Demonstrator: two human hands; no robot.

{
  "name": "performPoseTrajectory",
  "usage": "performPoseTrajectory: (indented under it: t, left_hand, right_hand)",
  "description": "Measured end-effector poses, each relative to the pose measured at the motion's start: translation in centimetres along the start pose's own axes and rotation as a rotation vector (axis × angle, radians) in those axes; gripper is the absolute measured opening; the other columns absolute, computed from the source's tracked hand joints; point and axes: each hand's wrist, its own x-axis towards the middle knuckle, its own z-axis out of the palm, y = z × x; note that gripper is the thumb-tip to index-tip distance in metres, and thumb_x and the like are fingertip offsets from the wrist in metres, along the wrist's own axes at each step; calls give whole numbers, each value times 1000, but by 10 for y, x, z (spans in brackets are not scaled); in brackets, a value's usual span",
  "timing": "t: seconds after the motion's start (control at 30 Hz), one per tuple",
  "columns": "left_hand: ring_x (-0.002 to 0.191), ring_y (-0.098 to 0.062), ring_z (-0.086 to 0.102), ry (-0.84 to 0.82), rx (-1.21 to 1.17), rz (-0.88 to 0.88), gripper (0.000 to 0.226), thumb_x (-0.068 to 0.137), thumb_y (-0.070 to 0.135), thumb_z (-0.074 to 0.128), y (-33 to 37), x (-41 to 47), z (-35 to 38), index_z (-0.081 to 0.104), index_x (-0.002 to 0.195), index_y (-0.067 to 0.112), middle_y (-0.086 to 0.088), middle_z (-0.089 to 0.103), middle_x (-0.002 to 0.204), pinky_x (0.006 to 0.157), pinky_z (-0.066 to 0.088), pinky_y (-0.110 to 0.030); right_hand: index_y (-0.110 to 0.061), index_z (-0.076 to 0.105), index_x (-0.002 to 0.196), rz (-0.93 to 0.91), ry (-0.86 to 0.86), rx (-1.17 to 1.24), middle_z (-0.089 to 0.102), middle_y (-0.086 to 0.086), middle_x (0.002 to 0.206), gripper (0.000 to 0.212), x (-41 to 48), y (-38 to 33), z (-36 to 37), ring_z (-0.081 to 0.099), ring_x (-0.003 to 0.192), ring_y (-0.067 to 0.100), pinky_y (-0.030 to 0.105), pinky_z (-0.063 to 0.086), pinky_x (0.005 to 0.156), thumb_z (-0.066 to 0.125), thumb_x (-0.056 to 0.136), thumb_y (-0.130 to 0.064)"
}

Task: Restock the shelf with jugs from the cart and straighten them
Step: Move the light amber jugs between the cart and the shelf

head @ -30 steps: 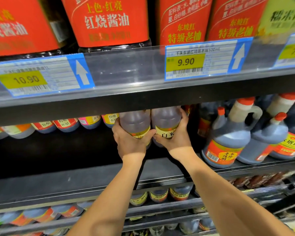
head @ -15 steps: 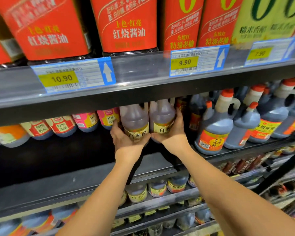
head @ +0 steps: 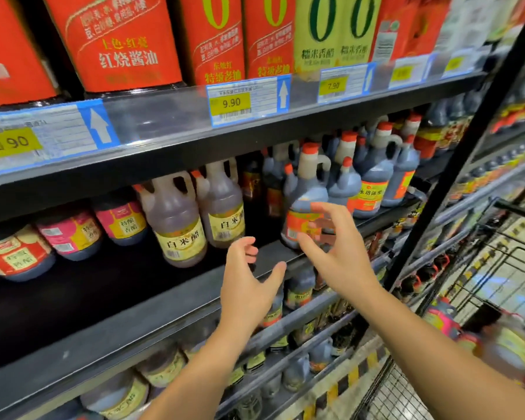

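White vinegar jugs (head: 179, 228): two, side by side on middle shelf (head: 119, 322), labels facing out, nothing gripping them. Left hand (head: 249, 289) below and right of them, clear of both, fingers loosely curled, thumb out, empty. Right hand (head: 340, 256) raised in front of dark vinegar jug (head: 306, 192), fingers spread wide, contact with it unclear. Spare jugs (head: 509, 344) blurred in cart (head: 511, 208), lower right.

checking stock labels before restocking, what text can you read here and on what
"红烧酱油": red-labelled big bottle, top shelf
"10 90": yellow left price tag
"9.90": yellow middle price tag
"7.90": yellow right price tag
"白米醋": pale brown plastic jug
Small print on tags: too blurred
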Motion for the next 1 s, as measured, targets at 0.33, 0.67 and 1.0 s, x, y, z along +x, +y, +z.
performPoseTrajectory:
  t: [0.33, 0.67, 1.0]
  left_hand:
    - [102, -6, 53, -450, -55, 80, 56, 78, 53, 69, 51, -24, 160, 40, 123, 39, 15, 51, 111, 84, 51, -33]
    - [91, -11, 55, -783, 56, 75, 50, 81, 29, 78, 80, -66, 351, 50, 121, 21, 2, 56, 106, 80, 46, -25]
    - [99, -23, 63, -1025, 222, -15, 49, 80, 33, 79, 53, -107, 526, 54, 119, 17, -3, 64, 109, 78, 49, -33]
  right_hand:
    - [-23, 49, 128, 284, 253, -161, 52, -6, 117, 42, -65, 90, -137, 55, 102, 7, 28, 48, 86, 66, 90, -26]
    - [-11, 51, 128, 702, 447, -250, 57, 5, 120, 46, -169, 234, -275, 58, 101, 17, 40, 50, 89, 70, 87, -21]
    - [-22, 55, 102, 1041, 498, -343, 50, -22, 76, 33, -247, 365, -356, 55, 71, -17, 1, 35, 56, 71, 78, -6]
